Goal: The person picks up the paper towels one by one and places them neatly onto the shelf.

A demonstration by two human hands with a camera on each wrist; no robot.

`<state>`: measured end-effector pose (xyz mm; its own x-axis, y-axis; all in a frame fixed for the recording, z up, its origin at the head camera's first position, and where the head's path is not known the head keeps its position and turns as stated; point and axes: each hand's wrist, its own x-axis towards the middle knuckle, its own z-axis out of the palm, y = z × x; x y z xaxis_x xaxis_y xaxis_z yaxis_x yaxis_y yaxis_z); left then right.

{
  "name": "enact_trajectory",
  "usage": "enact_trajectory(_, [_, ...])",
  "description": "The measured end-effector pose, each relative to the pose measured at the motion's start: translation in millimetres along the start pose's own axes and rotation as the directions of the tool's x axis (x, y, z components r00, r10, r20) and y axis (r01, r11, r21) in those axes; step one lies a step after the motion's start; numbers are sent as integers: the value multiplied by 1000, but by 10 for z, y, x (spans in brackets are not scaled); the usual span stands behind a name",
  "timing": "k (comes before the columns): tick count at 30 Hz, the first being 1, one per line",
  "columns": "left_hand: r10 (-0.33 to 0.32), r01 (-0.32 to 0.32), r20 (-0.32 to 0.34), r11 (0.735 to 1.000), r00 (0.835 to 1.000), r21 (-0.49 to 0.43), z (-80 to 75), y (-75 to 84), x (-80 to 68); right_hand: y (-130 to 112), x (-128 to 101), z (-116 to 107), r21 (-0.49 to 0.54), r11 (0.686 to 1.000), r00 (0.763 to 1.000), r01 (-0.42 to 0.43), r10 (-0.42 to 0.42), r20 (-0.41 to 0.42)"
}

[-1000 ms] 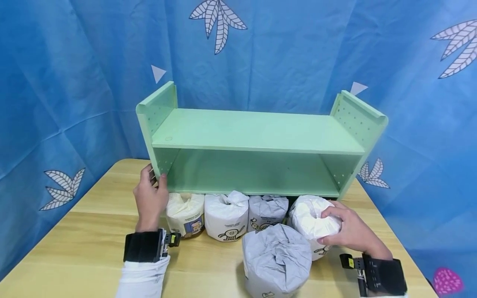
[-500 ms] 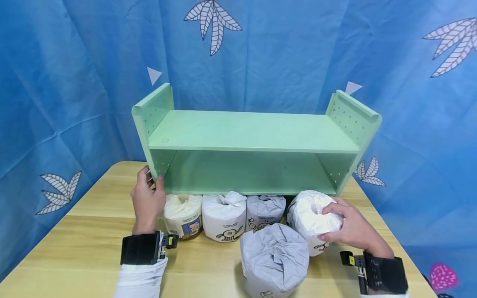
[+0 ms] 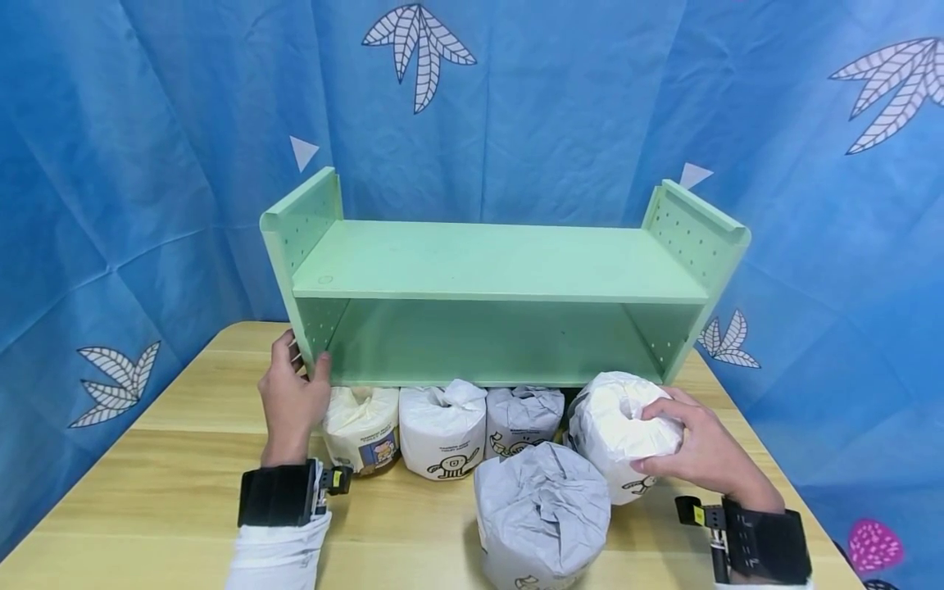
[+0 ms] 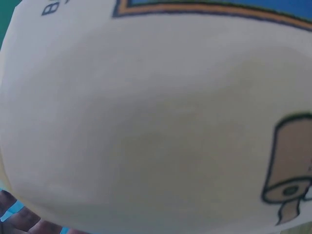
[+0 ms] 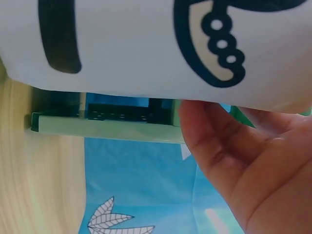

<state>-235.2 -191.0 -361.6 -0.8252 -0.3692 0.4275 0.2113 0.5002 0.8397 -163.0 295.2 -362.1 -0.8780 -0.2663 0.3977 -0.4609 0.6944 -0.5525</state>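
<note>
In the head view a light green shelf unit (image 3: 501, 260) stands on the wooden table. My left hand (image 3: 293, 401) grips its left side panel, thumb in front and fingers behind. With my right hand (image 3: 696, 447) I hold a white paper-wrapped toilet roll (image 3: 627, 430), thumb and fingers on its right side. In the right wrist view this toilet roll (image 5: 122, 44) spreads across the top, above my right hand (image 5: 258, 165). A cream-wrapped toilet roll (image 4: 146, 122) fills most of the left wrist view, hiding nearly all of the left hand (image 4: 24, 222).
Before the shelf's lower edge stand a cream toilet roll (image 3: 361, 430), a white one (image 3: 442, 430) and a greyish one (image 3: 524, 418). Another wrapped roll (image 3: 544, 512) is nearer me. The wooden table (image 3: 133, 508) reaches back to a blue curtain (image 3: 553, 106).
The toilet roll in my right hand has risen slightly, towards the shelf's lower right corner. My left hand keeps its grip on the side panel. The head view has shifted a little.
</note>
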Motion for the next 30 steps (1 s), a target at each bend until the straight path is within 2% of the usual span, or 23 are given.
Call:
enact_trajectory(9, [-5, 5, 9, 1000, 1000, -4, -4, 2, -4, 16, -13, -7, 40, 999, 1000, 1, 0, -17])
enact_trajectory(20, [-32, 32, 27, 999, 999, -2, -11, 5, -15, -45, -3, -22, -28, 999, 997, 17, -19, -78])
enact_trajectory(30, [-28, 28, 33, 1000, 999, 1, -20, 15, -16, -105, 5, -14, -58, 998, 991, 20, -27, -129])
